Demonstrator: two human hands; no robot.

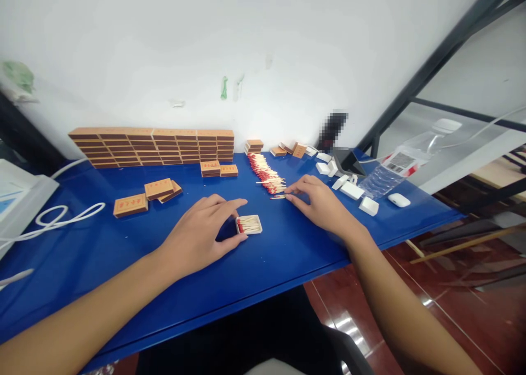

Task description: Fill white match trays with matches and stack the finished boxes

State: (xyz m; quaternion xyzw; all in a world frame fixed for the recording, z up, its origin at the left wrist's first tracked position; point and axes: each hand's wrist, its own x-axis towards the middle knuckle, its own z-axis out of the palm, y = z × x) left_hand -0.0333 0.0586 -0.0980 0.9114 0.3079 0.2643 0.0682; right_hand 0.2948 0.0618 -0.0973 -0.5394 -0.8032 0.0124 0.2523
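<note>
A person's left hand curves half open around the left end of a small white tray of matches, thumb at its near corner, apparently to steady it. Beyond the tray and to its right, the right hand's thumb and fingers draw close beside a heap of loose matches; whether they grip any cannot be told. Heads point mostly left in both, likely for alignment. Nearer than the tray, open room reaches the surface's edge.

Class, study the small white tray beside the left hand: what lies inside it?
Inside the tray are matches, visible red heads toward the left hand. The top ones hide whatever lies beneath, so their full number is unclear.
</note>
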